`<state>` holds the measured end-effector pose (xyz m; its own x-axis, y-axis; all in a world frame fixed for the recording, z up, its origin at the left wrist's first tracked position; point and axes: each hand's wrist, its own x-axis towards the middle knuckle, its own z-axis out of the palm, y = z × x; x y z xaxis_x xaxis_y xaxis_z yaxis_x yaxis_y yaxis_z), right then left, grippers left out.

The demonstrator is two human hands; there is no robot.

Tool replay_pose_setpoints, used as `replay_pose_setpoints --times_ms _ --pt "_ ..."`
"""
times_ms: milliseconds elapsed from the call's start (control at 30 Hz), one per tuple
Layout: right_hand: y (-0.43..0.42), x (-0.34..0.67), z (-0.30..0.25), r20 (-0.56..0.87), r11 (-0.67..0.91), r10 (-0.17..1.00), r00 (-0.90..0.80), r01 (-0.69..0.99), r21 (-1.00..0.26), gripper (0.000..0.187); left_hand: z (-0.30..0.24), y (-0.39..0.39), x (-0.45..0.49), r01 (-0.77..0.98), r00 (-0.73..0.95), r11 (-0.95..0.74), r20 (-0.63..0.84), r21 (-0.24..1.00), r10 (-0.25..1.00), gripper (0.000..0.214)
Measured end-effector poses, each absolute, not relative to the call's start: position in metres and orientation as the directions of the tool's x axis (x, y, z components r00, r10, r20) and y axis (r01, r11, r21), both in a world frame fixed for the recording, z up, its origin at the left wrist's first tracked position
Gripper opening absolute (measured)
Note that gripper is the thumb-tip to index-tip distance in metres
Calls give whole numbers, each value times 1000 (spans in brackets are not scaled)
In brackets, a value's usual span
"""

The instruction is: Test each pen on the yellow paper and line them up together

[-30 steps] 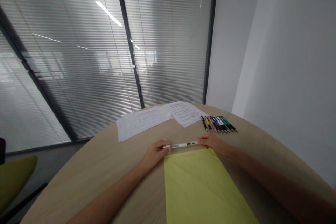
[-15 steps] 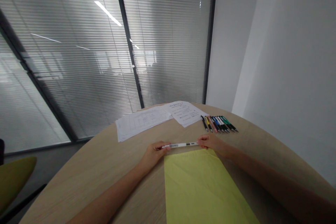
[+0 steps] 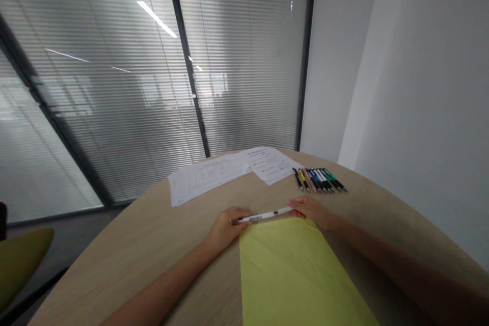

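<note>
A white pen (image 3: 263, 215) lies across the far edge of a yellow paper sheet (image 3: 294, 275) on a round wooden table (image 3: 145, 244). My left hand (image 3: 225, 224) pinches the pen's left end with closed fingers. At the other end, my right hand (image 3: 307, 208) grips the pen's tip, fingers closed. The pen is tilted, its left end lower and nearer me.
A row of several coloured pens (image 3: 319, 180) lies beyond my right hand. White printed sheets (image 3: 214, 173) lie at the table's far edge. Behind stands a glass wall with blinds (image 3: 153, 71). A yellow-green chair (image 3: 19, 260) is at the lower left.
The pen's left end has dropped toward me with my left hand, so the pen now lies slanted instead of level. My right hand has stayed nearly still.
</note>
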<state>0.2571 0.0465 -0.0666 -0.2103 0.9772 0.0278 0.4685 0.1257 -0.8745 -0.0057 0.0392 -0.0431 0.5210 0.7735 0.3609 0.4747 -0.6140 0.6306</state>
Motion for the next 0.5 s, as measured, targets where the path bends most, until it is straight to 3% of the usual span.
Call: replay_pose_setpoints --times_ms 200,500 --pt "42 255 -65 27 122 980 -198 488 -864 44 -45 39 -6 505 466 -584 369 635 804 22" --pt "43 253 -62 29 78 979 -202 239 -968 35 -43 37 -5 502 418 -516 328 694 847 27"
